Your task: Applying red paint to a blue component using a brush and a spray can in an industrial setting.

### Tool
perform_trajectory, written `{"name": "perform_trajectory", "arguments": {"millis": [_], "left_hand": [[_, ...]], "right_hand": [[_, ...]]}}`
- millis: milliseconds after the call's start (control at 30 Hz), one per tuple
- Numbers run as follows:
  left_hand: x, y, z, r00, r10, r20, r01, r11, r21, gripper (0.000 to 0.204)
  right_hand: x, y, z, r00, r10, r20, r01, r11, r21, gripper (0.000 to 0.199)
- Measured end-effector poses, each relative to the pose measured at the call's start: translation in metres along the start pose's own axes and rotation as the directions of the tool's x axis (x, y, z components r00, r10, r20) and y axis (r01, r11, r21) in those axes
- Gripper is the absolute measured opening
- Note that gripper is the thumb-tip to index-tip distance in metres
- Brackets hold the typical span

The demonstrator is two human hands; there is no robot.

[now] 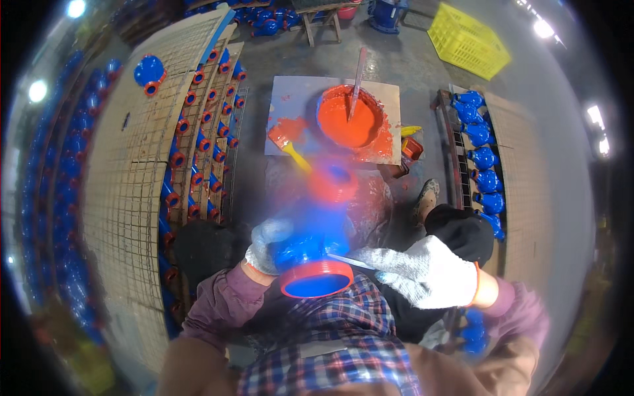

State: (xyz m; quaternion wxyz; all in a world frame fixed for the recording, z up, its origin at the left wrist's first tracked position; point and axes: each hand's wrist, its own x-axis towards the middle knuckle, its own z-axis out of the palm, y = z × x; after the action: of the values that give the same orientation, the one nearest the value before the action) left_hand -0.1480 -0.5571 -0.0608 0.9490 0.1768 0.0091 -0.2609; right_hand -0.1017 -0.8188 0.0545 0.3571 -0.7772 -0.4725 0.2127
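Fitting (305, 247), blue with red ends, far end blurred, is near centre above the checked apron (330, 371); left hand (269, 243) curled round its left side, right hand (429, 270) pinching a thin pale tool (354, 263), tip at the blue body just beyond the near rim. Farther out, board (290, 99) carries a pot (379, 138) of red paint (360, 129) with a leaning stick (358, 76), yellow-handled brush (296, 155) to its left. Blue-and-red parts (203, 143) racked left, blue parts (487, 181) right.

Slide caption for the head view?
White-gloved left hand holds a blue, red-ended tubular fitting; white-gloved right hand holds a thin pale tool to it.
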Motion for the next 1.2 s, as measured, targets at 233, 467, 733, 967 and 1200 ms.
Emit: {"name": "perform_trajectory", "arguments": {"millis": [233, 467, 733, 967, 1200], "left_hand": [[-0.002, -0.004, 0.008, 0.995, -0.001, 0.096, 0.009, 0.997, -0.083, 0.070], [-0.002, 0.001, 0.004, 0.996, -0.003, -0.094, 0.020, 0.983, 0.180, 0.083], [-0.005, -0.004, -0.024, 0.979, 0.056, -0.197, -0.050, 0.998, 0.035, 0.087], [-0.004, -0.003, -0.017, 0.995, 0.034, -0.097, -0.030, 0.999, 0.046, 0.085], [-0.001, 0.001, 0.005, 1.000, 0.016, 0.026, -0.016, 1.000, -0.013, 0.085]], "right_hand": [[-0.006, -0.002, -0.005, 0.994, -0.014, 0.111, 0.039, 0.973, -0.227, 0.055], [-0.013, -0.007, 0.002, 0.994, -0.016, 0.106, 0.057, 0.917, -0.394, 0.062], [0.002, -0.014, 0.000, 0.998, 0.049, 0.048, -0.025, 0.911, -0.411, 0.057], [-0.002, 0.000, 0.000, 1.000, 0.020, 0.024, -0.023, 0.993, 0.114, 0.046], [-0.001, 0.000, -0.002, 0.997, 0.042, 0.072, -0.045, 0.998, 0.052, 0.045]]}}
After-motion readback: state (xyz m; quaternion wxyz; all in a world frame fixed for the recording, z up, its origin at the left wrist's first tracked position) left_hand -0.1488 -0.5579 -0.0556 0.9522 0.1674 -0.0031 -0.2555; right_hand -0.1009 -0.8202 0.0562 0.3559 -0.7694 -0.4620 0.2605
